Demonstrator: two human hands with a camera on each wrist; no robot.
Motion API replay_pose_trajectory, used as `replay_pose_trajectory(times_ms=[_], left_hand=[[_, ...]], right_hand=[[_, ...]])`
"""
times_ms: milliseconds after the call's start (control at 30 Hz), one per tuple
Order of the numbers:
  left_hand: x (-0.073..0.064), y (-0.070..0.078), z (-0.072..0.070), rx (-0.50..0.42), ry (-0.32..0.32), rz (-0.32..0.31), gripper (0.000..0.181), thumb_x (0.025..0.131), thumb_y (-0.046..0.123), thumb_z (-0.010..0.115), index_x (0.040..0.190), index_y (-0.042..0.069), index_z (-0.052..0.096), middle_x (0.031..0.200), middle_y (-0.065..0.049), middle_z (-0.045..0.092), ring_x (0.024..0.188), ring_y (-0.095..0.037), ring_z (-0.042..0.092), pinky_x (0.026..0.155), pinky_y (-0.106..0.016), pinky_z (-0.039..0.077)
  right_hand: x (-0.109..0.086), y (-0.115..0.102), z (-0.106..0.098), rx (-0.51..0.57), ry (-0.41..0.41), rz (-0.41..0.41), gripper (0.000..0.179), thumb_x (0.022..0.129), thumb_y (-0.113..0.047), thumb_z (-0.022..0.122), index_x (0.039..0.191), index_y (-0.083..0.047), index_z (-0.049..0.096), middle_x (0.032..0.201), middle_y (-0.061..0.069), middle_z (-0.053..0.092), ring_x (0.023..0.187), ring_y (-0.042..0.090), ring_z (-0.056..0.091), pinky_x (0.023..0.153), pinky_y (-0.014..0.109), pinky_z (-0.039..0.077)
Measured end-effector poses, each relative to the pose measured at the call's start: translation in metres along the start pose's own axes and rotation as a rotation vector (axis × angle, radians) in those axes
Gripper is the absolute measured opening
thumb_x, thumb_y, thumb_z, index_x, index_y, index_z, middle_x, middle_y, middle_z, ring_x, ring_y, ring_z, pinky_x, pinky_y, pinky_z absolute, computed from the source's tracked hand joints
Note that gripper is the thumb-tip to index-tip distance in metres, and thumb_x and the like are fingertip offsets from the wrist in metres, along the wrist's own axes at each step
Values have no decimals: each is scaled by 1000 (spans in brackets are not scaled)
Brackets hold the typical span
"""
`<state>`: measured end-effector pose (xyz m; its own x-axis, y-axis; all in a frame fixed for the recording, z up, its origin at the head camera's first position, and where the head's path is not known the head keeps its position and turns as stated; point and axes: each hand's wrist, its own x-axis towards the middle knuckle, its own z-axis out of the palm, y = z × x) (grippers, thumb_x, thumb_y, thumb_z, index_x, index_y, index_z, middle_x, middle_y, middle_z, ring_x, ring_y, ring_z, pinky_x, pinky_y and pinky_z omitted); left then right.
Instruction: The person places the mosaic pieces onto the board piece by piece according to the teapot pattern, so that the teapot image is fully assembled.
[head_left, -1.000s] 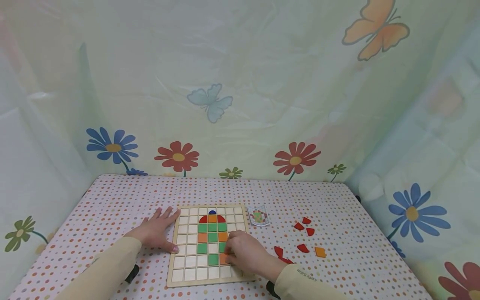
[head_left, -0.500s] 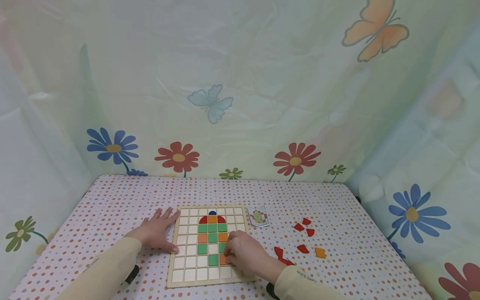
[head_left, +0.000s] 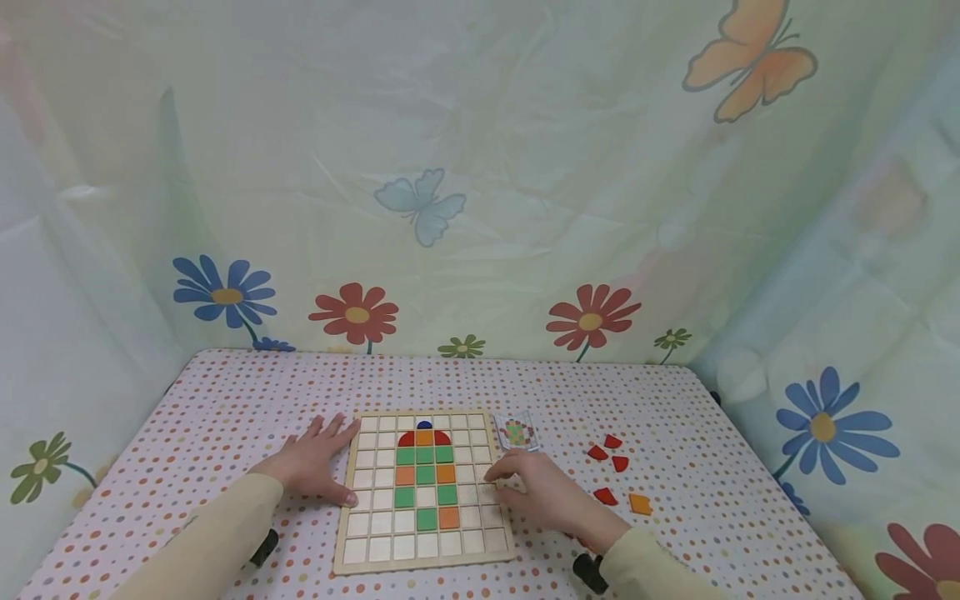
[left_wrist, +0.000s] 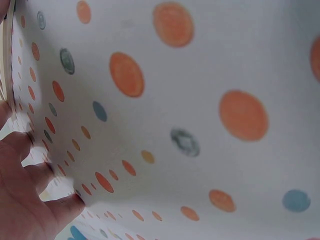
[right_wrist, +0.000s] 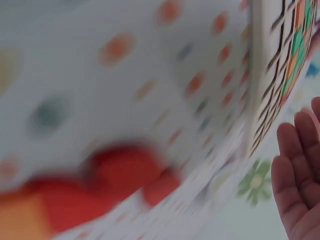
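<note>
Gridded board: lies flat on the surface (head_left: 450, 383) between the hands; the gridded board (head_left: 381, 548) could slide or turn if its right rim were bumped.
Tiles on it: green tiles (head_left: 427, 520), orange tiles (head_left: 448, 517), two red corner pieces (head_left: 407, 439) and a blue half-round (head_left: 424, 425) sit in cells; a knock to the board or a dragging fingertip might unseat them.
Right hand: the right hand (head_left: 543, 492) is at the board's right edge, fingers loosely extended, with nothing seen pinched; a low pass could catch the rim.
Left hand: the left hand (head_left: 307, 462) lies beside the left rim, fingers spread, thumb at the edge; whether it presses is unclear, and a light touch may not stop a slip.
Loose pieces: red wedges (head_left: 597, 452) and a notched orange piece (head_left: 641, 504) lie right of the board; thin, they could be hard to pick up.
Right sleeve: the right sleeve (head_left: 660, 575) is near them and could sweep them away.
Picture card: the picture card (head_left: 516, 432), just beyond the right hand, might be nudged or hidden by it.
</note>
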<state>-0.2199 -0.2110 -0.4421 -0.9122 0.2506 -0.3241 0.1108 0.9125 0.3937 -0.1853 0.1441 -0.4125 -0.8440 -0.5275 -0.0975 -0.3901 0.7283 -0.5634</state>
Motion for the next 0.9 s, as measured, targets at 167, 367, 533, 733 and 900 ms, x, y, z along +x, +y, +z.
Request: replay_pose_trajectory(times_ms=[167, 367, 533, 733, 900], left_hand=[[-1, 0, 0, -3, 1, -1, 118, 69, 46, 93, 161, 7, 30, 168, -27, 18, 154, -56, 8, 116, -79, 13], [1, -1, 0, -2, -4, 2, 118, 69, 46, 92, 161, 8, 30, 168, -27, 17, 154, -56, 8, 116, -80, 12], [0, -1, 0, -3, -4, 8, 118, 69, 46, 93, 161, 8, 30, 168, -27, 17, 154, -56, 8, 116, -80, 13], [-1, -1, -1, -6, -5, 6, 118, 69, 45, 93, 161, 7, 30, 168, -27, 17, 154, -57, 8, 116, -80, 12], [0, -1, 0, -3, -3, 2, 118, 69, 44, 93, 161, 7, 30, 168, -27, 17, 154, -56, 8, 116, -80, 12]], right_hand=[[-23, 28, -18, 15, 77, 87, 26, 95, -13, 72, 120, -10, 73, 117, 3, 73, 107, 23, 67, 90, 42, 57], [-49, 60, -38, 27, 146, 161, 28, 93, -10, 74, 121, -7, 72, 118, 6, 73, 104, 25, 68, 87, 39, 59], [-67, 80, -51, 27, 184, 250, 30, 93, -7, 73, 122, -7, 72, 120, 8, 73, 104, 24, 69, 84, 37, 61], [-84, 104, -59, 31, 199, 349, 30, 95, -9, 71, 124, -4, 70, 122, 12, 72, 103, 25, 68, 84, 39, 60], [-94, 122, -61, -5, 191, 425, 29, 94, -10, 73, 121, -1, 71, 115, 10, 74, 100, 24, 69, 85, 43, 60]])
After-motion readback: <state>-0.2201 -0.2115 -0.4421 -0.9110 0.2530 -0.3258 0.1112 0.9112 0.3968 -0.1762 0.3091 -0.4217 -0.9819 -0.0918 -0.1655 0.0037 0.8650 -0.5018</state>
